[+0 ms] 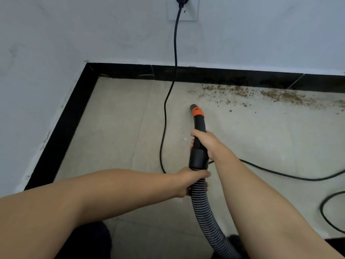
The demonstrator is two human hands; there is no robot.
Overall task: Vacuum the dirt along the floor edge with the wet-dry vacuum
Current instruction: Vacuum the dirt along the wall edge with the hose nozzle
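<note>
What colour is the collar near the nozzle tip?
Orange; the collar rings the black nozzle, clearest in the head view.

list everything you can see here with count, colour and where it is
vacuum nozzle: 1, black with orange collar, over the floor short of the dirt
ribbed hose: 1, grey-black, runs from nozzle toward the bottom edge
dirt: 1 scattered band, brown, along the skirting at right
power cord: 1, black, from wall outlet down across the floor
wall outlet: 1, white, top of wall
skirting: 1, black, at the wall's foot
white scrap: 1, floor left of nozzle
left hand: grips hose
right hand: grips nozzle
</note>
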